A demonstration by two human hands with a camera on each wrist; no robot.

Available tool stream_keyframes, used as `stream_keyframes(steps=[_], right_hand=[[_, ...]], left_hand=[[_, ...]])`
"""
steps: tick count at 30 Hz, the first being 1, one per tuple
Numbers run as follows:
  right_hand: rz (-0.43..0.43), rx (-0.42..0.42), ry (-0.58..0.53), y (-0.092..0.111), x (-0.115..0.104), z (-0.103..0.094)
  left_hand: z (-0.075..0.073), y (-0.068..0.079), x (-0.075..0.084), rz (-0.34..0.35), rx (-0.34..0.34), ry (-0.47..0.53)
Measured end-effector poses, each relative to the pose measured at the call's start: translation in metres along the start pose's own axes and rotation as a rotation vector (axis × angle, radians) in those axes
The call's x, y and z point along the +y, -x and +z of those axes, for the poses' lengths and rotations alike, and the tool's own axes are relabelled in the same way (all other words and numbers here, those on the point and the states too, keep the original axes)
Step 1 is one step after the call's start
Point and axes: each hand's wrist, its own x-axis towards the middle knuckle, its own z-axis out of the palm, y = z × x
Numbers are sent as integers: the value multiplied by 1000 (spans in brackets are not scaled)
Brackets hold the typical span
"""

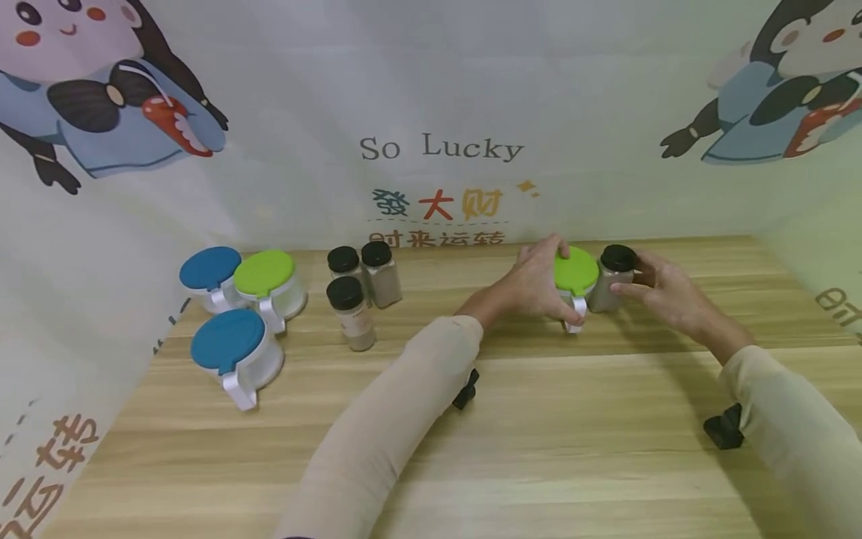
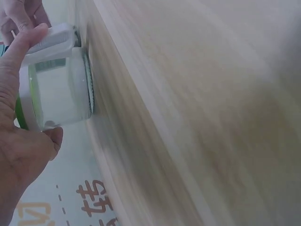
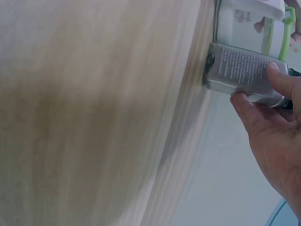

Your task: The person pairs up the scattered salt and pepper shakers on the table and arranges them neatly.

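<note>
On the right side of the table, my left hand (image 1: 528,288) grips a clear seasoning jar with a green lid (image 1: 579,271) and a white handle, fingers on the far side and thumb near the handle. The left wrist view shows the jar's glass body (image 2: 59,92) between thumb and fingers, its base at the tabletop. Right beside it stands a spice bottle (image 1: 604,299) with a black cap, held between the thumb and fingers of my right hand (image 1: 676,298). Printed text covers one side of this bottle (image 3: 242,70) in the right wrist view.
At the left stand two blue-lidded jars (image 1: 227,340) (image 1: 210,268) and another green-lidded jar (image 1: 266,273). Three black-capped spice bottles (image 1: 355,326) (image 1: 384,284) (image 1: 343,262) are grouped nearer the middle. A printed cloth (image 1: 438,90) hangs behind the wooden table (image 1: 572,449).
</note>
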Motion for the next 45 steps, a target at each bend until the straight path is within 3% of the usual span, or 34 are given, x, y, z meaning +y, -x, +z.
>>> stream_keyframes(steps=[7,21,26,31,36,40,45], right_hand=[[6,-35,-75,-10,1,9],[61,-7,-64,-6,11,-3],[78,9,-121,-2,9,-4],[-2,208,-174,4,-4,-14],[-93,349,-24,4,-30,-24],[-125,365,59,0,-52,-24],[-157,301,1,-6,-75,-11]], left_hand=[[-4,7,-6,-59,-8,35],[12,3,-3,-12,8,72],[13,12,-5,11,-24,-17],[-3,21,2,70,38,-12],[-29,27,14,40,65,61],[-49,35,23,29,63,115],[-74,56,32,147,113,152]])
